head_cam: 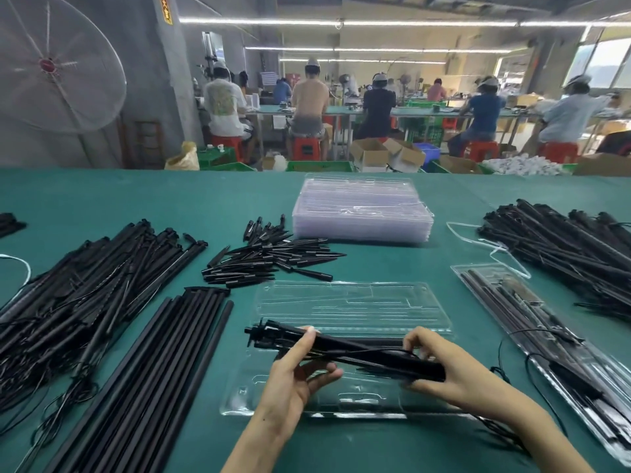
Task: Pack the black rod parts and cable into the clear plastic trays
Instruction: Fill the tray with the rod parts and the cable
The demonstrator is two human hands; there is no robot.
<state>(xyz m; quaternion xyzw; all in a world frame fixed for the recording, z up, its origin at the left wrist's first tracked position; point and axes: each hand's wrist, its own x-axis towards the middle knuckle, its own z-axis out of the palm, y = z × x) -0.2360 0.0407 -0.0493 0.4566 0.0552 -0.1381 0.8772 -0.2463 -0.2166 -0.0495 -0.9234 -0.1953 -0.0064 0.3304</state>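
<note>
Left hand (300, 370): I see its fingers and thumb curled round the bundle, pinching it near the left end.
Right hand (440, 367): fingers curled round the right end of the same bundle.
Rod bundle (345, 349): black rod parts with a thin black cable looped along them, held level between both hands, just above the open tray.
Open tray (341, 302): clear plastic, lying unfolded on the green table (392, 264) right under my view; I see no parts in its moulded slots.
Packed tray (532, 319): to the right, clear, with black rods and cable inside.
Straight rods (153, 363): near left, laid side by side.
Cabled rods, left pile (85, 285): tangled heap, far left.
Pointed tips (269, 257): loose heap beyond the open tray.
Tray stack (362, 213): empty clear trays, behind the tips.
Cabled rods, right pile (563, 244): far right.
</note>
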